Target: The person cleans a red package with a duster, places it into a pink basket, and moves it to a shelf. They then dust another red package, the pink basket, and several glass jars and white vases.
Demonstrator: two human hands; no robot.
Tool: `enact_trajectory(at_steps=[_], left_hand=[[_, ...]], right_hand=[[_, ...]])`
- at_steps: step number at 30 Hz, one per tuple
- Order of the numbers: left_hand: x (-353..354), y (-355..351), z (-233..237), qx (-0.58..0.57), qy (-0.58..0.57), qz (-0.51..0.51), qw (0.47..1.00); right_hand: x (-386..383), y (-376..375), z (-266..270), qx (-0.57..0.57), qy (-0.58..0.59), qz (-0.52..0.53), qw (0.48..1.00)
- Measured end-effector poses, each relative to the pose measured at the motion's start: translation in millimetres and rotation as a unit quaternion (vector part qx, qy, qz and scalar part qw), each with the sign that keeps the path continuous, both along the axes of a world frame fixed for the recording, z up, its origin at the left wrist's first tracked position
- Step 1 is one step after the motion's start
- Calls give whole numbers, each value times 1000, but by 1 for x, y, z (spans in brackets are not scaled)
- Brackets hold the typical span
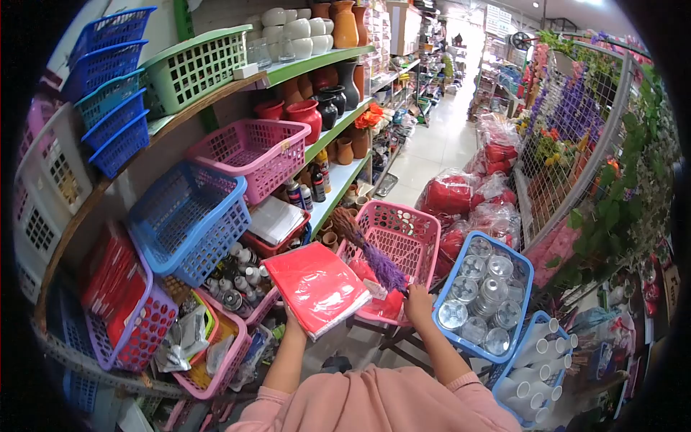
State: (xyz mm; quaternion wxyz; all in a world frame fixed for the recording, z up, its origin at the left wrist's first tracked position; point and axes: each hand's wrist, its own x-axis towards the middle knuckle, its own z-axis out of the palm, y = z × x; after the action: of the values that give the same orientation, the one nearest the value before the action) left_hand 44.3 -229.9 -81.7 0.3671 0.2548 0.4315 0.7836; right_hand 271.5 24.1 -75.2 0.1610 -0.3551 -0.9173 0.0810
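A flat red pack in clear plastic (317, 284) rests on my left hand (294, 324), whose fingers are mostly hidden beneath it. My right hand (417, 304) is closed at the near right edge of the pink basket (432, 248), by the lower end of a purple dried-flower bunch (385, 268). Whether it grips the stems or the basket rim is hard to make out. The bunch lies slanted across the basket, its brown end over the far left rim. Red packets (381, 306) lie in the basket's near part.
To the right stand a blue basket of clear round containers (529, 277) and another with white cups (540, 371). Red bundles in plastic (450, 194) sit ahead. Shelves on the left hold a blue basket (155, 248), a pink basket (248, 169) and pots (304, 119).
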Motion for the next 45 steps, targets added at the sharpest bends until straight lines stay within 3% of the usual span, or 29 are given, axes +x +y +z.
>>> enact_trajectory(at_steps=[3,5,7,9,10,13,15,17,19,21,24,27,29,31,32,35,37,39,40,44,45], left_hand=[[16,-15,6,6,-12,24,1000],[33,-30,7,11,-22,44,999],[44,-43,9,16,-32,69,997],[55,-52,18,22,-39,99,994],[62,-57,20,25,-42,117,992],[87,-77,26,39,-45,180,982],[92,-82,41,51,-46,224,972],[110,-102,39,65,-47,264,961],[118,-128,45,77,-46,295,951],[120,-158,53,92,-40,315,944],[115,-178,69,112,-32,337,934],[116,-213,75,-72,91,477,871],[119,-224,115,-35,95,526,844],[113,-252,126,-80,223,631,738],[110,-263,143,-64,241,636,730],[110,-291,203,-42,243,666,704],[99,-318,232,-114,334,641,681],[92,-332,270,-113,323,656,673],[79,-349,275,-166,348,669,636],[49,-382,307,-223,366,678,597],[41,-389,310,-266,379,687,560]], right_hand=[[4,-18,36,25,39,2,999],[3,-32,52,18,140,76,987],[-2,-50,60,-44,153,152,975],[-1,-91,97,-165,219,313,909],[2,-109,107,-170,217,331,903],[1,-145,116,-90,148,423,889],[-8,-157,112,35,198,421,885],[-17,-167,127,35,233,442,866],[-31,-171,133,2,242,539,807],[-40,-184,150,-21,277,558,782],[-58,-198,170,-172,315,592,722],[-74,-212,193,-235,351,600,679],[-82,-223,208,-312,340,549,697],[-96,-233,214,-408,320,498,695],[-108,-244,216,-489,348,472,646],[-138,-266,244,-576,314,461,597],[-158,-287,262,-655,297,453,526],[-177,-306,287,-682,261,466,501],[-186,-315,297,-675,253,481,499],[-244,-350,309,-659,251,511,492],[-255,-357,312,-628,252,525,517]])
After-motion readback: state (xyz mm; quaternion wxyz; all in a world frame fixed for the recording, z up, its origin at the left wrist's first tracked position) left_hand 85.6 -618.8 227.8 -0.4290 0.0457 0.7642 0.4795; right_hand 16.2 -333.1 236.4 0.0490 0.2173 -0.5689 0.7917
